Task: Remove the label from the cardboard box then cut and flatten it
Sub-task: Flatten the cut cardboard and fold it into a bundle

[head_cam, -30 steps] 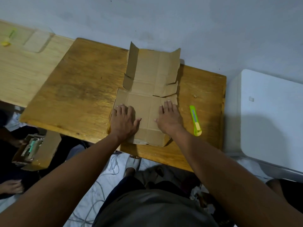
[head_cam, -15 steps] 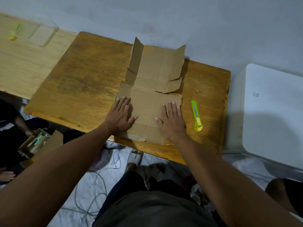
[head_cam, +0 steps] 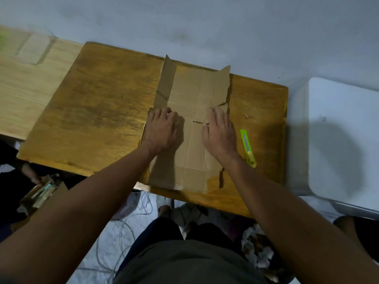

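Observation:
The cut-open brown cardboard box (head_cam: 192,95) lies spread on the wooden table (head_cam: 102,111), its two far side flaps still standing up a little. My left hand (head_cam: 162,128) presses palm down on its left half, fingers slightly curled at the middle fold. My right hand (head_cam: 219,130) presses flat on the right half, beside a short slit in the card. Neither hand holds anything. A green and yellow utility knife (head_cam: 248,147) lies on the table just right of my right hand. No label is visible on the cardboard.
A white appliance (head_cam: 340,136) stands right of the table. A paler wooden surface (head_cam: 24,87) adjoins on the left. Below the table's left edge another person's hand holds a small open carton (head_cam: 41,193). Cables and crumpled paper lie on the floor.
Both hands have slid forward along the cardboard from its near end to its middle fold. The far section has been pushed lower and flatter.

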